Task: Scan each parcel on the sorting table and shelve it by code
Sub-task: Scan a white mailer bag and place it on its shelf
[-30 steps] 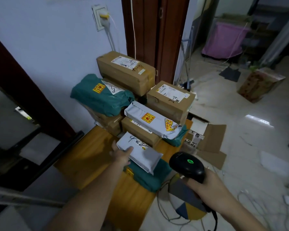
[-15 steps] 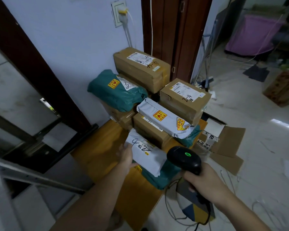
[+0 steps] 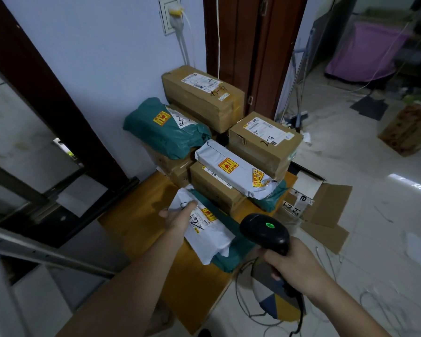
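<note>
As left hand [image 3: 179,218] grips, white parcel [image 3: 210,235] angles near-right.

The nearest parcel [image 3: 204,229] is white with black handwriting and a yellow sticker, lying on a teal bag [image 3: 231,254]. The scanner [image 3: 265,233] is black with a green light. Farther off, the boxes [image 3: 202,98] are brown with white labels. The table [image 3: 136,215] is honey-coloured wood, and the far-right cloth [image 3: 365,52] is pink-purple.

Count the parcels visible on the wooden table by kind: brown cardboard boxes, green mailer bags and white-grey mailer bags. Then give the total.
Brown cardboard boxes: 4
Green mailer bags: 3
White-grey mailer bags: 2
Total: 9
</note>
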`<state>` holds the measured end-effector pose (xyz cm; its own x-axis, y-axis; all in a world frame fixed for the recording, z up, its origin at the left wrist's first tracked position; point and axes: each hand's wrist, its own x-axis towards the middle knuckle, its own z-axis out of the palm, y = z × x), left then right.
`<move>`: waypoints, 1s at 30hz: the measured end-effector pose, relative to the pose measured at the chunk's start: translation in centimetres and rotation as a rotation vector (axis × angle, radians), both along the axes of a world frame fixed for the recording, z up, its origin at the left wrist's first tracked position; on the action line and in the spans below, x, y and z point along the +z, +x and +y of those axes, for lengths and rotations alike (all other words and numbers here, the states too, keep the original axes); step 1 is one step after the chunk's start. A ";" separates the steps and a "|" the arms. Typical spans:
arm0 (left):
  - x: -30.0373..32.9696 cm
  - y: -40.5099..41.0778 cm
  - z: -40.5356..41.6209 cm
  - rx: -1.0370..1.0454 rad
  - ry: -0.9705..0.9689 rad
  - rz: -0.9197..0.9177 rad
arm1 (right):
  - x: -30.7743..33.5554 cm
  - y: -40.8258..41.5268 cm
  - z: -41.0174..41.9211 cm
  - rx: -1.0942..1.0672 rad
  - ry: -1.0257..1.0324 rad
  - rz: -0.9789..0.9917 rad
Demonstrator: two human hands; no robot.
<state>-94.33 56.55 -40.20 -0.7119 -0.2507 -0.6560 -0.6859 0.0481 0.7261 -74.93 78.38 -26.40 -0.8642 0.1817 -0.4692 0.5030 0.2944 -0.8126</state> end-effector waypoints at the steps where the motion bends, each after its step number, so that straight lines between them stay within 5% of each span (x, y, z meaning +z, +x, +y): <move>1: 0.7 0.0 -0.1 -0.049 0.002 0.012 | 0.2 0.0 0.0 0.003 -0.003 0.008; 13: 11.1 -1.0 0.9 -0.848 -0.114 0.158 | 3.9 -0.9 -2.1 0.165 0.049 0.079; 25: 16.1 -1.4 3.7 -1.201 -0.804 0.497 | 5.1 -1.6 -2.7 0.261 0.352 0.239; 30: 17.1 -1.4 4.6 -1.211 -0.895 0.575 | 4.9 -1.8 -2.3 0.220 0.302 0.211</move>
